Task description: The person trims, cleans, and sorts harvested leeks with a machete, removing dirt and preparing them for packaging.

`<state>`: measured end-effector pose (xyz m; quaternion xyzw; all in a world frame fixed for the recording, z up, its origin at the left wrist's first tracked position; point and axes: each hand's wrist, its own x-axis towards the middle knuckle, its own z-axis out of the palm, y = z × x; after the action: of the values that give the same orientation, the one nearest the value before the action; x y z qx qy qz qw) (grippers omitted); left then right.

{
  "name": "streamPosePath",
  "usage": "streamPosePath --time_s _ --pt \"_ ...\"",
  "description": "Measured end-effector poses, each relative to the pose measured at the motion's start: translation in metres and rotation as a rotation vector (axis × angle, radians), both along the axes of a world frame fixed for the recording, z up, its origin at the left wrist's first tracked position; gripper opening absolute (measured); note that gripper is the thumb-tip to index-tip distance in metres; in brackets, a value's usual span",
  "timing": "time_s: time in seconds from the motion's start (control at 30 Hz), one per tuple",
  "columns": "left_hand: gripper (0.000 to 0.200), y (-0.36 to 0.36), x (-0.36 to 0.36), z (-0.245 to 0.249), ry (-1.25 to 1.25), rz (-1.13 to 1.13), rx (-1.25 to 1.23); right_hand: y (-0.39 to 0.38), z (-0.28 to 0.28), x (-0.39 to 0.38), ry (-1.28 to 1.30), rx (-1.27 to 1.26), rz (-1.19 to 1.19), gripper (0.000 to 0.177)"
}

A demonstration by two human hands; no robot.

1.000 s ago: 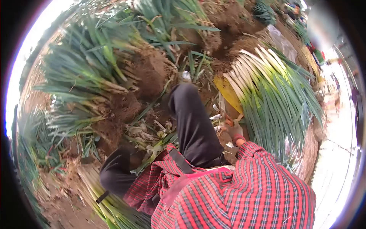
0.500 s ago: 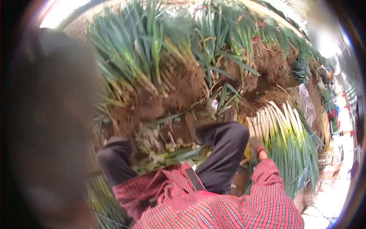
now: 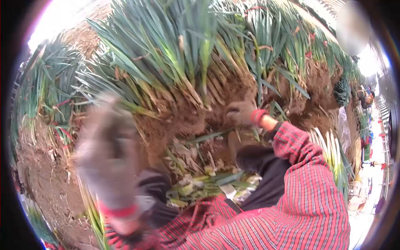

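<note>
My right hand [image 3: 241,113], in a brown glove with a red cuff, reaches to the muddy roots of a large row of leeks [image 3: 179,54]. Its fingers are partly spread, and I see nothing held in them. On the left, close to the camera, my gloved left hand [image 3: 108,154] is raised and smeared by motion. Whether its fingers hold anything cannot be made out. Below and between the hands lie cut leaves and peelings [image 3: 208,183], in front of my bent legs.
Cleaned leeks with white stems [image 3: 329,150] lie by my right side. More leeks [image 3: 46,91], bundled with red ties, stand at the far left beside bare soil [image 3: 50,179]. A clear plastic bag [image 3: 343,125] is at the right. Another person [image 3: 367,96] is far off.
My right hand has moved from beside the cleaned leeks up to the rooted row. My left hand, a dark blur nearly filling the left side before, is now farther from the camera. The view has shifted left.
</note>
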<state>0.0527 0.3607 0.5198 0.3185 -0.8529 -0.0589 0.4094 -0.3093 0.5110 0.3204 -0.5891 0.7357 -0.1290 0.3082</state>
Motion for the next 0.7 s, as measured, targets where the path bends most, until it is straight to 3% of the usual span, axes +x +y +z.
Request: streamPosePath --time_s 0.03,0.07,0.1,0.13,0.17,0.2,0.23,0.33,0.47,0.57,0.7 --pt "0.025 -0.009 -0.011 -0.038 -0.089 0.021 -0.122 -0.031 -0.011 0.008 -0.016 0.001 -0.043 0.039" --pt "0.017 -0.001 -0.023 -0.06 -0.231 0.076 0.086 -0.062 -0.022 0.016 -0.033 0.0 -0.087 0.043" --pt "0.026 0.001 -0.03 -0.079 -0.365 0.032 0.442 -0.092 -0.06 0.014 0.078 -0.087 -0.09 0.044" --pt "0.014 0.001 -0.034 -0.119 -0.284 -0.066 0.393 -0.117 -0.067 0.019 0.123 -0.112 -0.159 0.046" --pt "0.021 0.004 -0.037 -0.148 -0.313 -0.096 0.53 -0.143 -0.073 0.024 0.164 -0.137 -0.229 0.048" --pt "0.023 0.009 -0.039 -0.18 -0.425 -0.085 0.549 -0.166 -0.05 0.037 0.136 -0.103 -0.362 0.051" --pt "0.026 0.014 -0.043 -0.176 -0.765 -0.04 0.55 -0.189 -0.064 0.038 0.109 -0.049 -0.375 0.054" --pt "0.029 0.01 -0.038 -0.183 -0.617 -0.265 0.704 -0.238 -0.11 0.01 0.103 0.036 -0.324 0.059" --pt "0.025 -0.001 -0.054 -0.17 -0.442 -0.174 0.658 -0.208 -0.1 -0.002 0.293 0.008 -0.352 0.059" --pt "0.023 0.0 -0.049 -0.162 -0.3 -0.189 0.625 -0.218 -0.082 0.032 0.323 0.006 -0.267 0.058" --pt "0.021 0.006 -0.042 -0.16 -0.083 -0.226 0.625 -0.183 -0.015 0.044 0.234 -0.054 -0.291 0.055"
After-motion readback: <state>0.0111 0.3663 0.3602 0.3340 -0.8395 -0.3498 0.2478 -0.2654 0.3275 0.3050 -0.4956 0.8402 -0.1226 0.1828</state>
